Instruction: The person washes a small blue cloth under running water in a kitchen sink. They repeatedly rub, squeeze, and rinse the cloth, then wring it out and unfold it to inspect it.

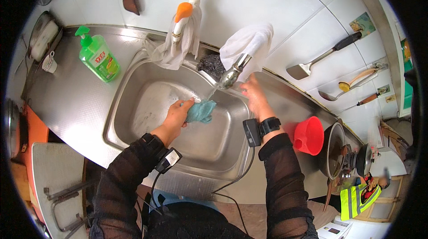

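Note:
My left hand [176, 115] holds a wet teal cloth [201, 111] over the stainless steel sink basin [197, 145]. Water runs from the metal faucet [230, 75] down towards the cloth. White fabric [247, 43] is draped over the upper part of that faucet. Just right of the faucet's spout is my right hand [253, 93], its fingers bent and partly hidden; whether they touch anything I cannot tell. A dark scouring pad [211, 66] sits behind the basin's rim.
Left on the counter lies a green dish soap bottle [100, 59]. A pipe with an orange handle [183, 12] stands behind the basin. A red plastic scoop [311, 136] and a lidded pan [335, 151] are at right. A person in a yellow vest [359, 198] is farther off.

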Demonstrator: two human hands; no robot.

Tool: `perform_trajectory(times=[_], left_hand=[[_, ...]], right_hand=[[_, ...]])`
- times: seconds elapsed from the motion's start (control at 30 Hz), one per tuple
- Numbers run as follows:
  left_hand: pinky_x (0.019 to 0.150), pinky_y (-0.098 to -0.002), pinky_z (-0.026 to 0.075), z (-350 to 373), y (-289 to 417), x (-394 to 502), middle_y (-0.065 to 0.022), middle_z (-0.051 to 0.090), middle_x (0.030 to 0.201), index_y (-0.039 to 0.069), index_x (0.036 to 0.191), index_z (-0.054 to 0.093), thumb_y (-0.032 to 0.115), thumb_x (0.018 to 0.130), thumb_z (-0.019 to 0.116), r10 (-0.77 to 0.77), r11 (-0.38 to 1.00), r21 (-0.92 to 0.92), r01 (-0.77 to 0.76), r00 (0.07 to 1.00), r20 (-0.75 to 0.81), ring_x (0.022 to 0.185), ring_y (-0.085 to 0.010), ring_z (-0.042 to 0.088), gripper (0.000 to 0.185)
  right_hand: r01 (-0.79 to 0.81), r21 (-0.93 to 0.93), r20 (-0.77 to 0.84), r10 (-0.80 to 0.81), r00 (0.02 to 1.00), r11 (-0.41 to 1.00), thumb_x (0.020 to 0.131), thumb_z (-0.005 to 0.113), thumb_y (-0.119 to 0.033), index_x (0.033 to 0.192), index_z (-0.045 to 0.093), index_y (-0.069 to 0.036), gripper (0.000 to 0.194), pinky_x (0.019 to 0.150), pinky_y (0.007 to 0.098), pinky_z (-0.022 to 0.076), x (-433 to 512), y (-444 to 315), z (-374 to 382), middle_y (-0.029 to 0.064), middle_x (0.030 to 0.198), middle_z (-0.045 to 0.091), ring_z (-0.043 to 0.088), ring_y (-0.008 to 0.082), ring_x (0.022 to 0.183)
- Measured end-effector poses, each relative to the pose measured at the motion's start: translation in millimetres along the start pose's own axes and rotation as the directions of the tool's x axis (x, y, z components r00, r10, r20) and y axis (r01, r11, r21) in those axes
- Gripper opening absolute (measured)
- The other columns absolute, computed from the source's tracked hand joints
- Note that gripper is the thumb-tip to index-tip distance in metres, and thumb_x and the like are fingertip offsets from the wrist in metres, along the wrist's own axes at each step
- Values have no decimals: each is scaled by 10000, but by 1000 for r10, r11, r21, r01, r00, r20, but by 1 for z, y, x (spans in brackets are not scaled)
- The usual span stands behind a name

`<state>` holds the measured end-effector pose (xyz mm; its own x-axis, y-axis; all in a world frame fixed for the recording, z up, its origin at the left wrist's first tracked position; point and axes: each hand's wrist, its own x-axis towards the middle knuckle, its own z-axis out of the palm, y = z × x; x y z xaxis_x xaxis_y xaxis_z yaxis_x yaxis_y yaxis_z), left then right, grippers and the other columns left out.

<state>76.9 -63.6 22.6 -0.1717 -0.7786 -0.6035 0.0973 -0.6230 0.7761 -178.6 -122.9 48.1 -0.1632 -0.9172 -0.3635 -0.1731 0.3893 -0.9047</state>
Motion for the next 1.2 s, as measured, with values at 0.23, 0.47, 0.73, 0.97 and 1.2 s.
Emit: perform_trajectory(times=[0.23, 0.47, 0.73, 0.97, 1.2], left_hand=[[442, -232, 279, 3, -3, -1, 20, 474, 705, 110, 895, 524, 430, 854, 549, -14, 996, -84, 13, 1000, -14, 581, -79, 402, 324], [459, -273, 320, 24, -2, -11, 0, 506, 714, 82, 933, 548, 430, 834, 567, -39, 992, -121, 39, 999, 8, 584, -113, 444, 363], [599, -398, 462, 59, -17, -26, -219, 604, 747, 6, 926, 585, 322, 785, 617, 621, 718, 478, -506, 775, -114, 677, -360, 594, 347], [566, -422, 466, 52, -14, -31, -155, 580, 754, 30, 821, 543, 200, 776, 597, 776, 219, 748, -626, 577, 256, 652, -359, 574, 184], [519, -415, 468, 43, -20, -37, -127, 576, 723, 56, 798, 527, 191, 747, 598, 654, -122, 663, -739, 443, 613, 603, -334, 576, 161]], right_hand=[[82, 134, -30, -79, 996, 988, 751, 587, -167, 1420, 190, -57, 786, 881, 329, 379, -14, 2, 8, 173, 1336, 384, 458, 236, 1111], [285, 139, 290, -315, 904, 948, 842, 590, -446, 1236, 460, -133, 520, 799, 310, 420, -83, 43, 65, 65, 1206, 480, 479, 133, 1027], [-122, 653, 23, 141, 990, 747, 867, 558, -346, 926, 557, -132, 222, 651, 290, 436, -94, 51, 90, -6, 857, 555, 531, 127, 755], [-441, 707, 345, 275, 898, 553, 852, 554, -282, 954, 561, -118, 193, 594, 319, 455, -101, 60, 83, -4, 875, 574, 559, 146, 756], [-622, 561, 534, 335, 776, 546, 842, 560, -276, 976, 558, -112, 212, 617, 333, 464, -105, 78, 80, 36, 920, 575, 564, 173, 762]])
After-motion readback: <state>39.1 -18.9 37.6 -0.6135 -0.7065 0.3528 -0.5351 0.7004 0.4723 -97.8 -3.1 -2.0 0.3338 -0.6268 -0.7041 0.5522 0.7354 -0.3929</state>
